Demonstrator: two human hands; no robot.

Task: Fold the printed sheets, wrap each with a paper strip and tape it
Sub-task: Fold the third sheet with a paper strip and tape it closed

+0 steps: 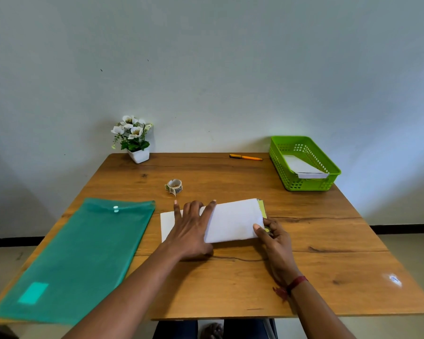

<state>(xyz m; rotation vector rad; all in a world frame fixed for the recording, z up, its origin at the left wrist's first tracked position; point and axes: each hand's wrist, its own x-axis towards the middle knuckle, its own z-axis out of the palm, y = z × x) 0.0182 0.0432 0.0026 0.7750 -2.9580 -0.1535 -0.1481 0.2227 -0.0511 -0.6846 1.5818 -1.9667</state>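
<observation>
A white printed sheet (233, 221) lies partly folded in the middle of the wooden table (328, 253). My left hand (191, 228) presses flat on its left part with fingers spread. At the sheet's right edge my right hand (272, 236) pinches the fold, where a yellow-green paper strip (262, 207) peeks out from under it. A small roll of patterned tape (174, 186) stands just beyond the sheet, apart from both hands.
A teal plastic folder (78, 255) covers the table's left side. A green basket (304, 182) at the back right holds a folded white paper (301, 166). An orange pen (245, 157) and a potted white flower (134, 140) sit along the back edge.
</observation>
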